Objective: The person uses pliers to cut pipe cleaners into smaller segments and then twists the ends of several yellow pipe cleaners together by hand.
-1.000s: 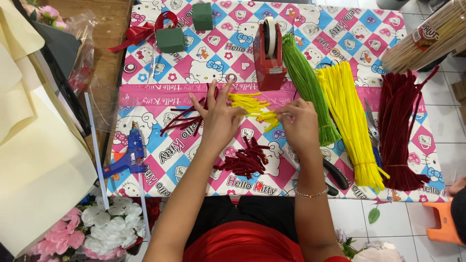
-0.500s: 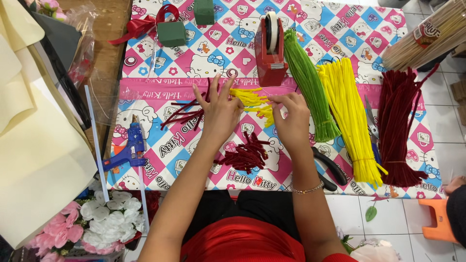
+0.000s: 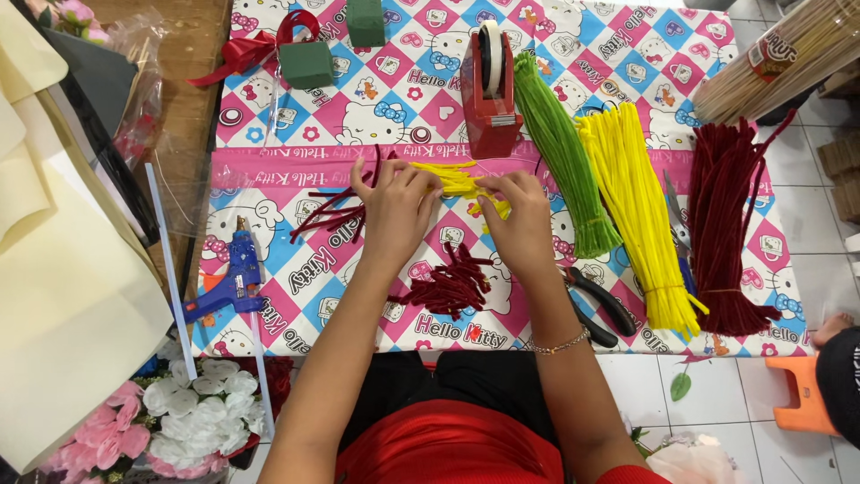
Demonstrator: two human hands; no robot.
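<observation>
The left hand (image 3: pixel 394 208) and the right hand (image 3: pixel 515 220) sit side by side in the middle of the tabletop (image 3: pixel 627 54). Both pinch a small bunch of yellow fuzzy wires (image 3: pixel 452 179), which lies flat between them, just in front of the red tape holder (image 3: pixel 491 85). The left hand's fingers curl over one end. The right hand's fingertips squeeze the other end. Both wrists rest low and both arms reach straight out from the body.

These wires look very light and soft on the outside. They probably bend easily and stay bent, so a gentle pinch near the ends should hold them well. They do not look slippery.

Some dark red fuzzy wires (image 3: pixel 331 215) stick out from under the left hand. A pile of short dark red pieces (image 3: pixel 452 285) lies just below the hands. Black pliers (image 3: pixel 605 305) lie by the right wrist. Farther right are long green (image 3: pixel 560 143), yellow (image 3: pixel 636 197) and dark red (image 3: pixel 726 224) bundles. A blue glue gun (image 3: pixel 235 278) lies far to the left.
</observation>
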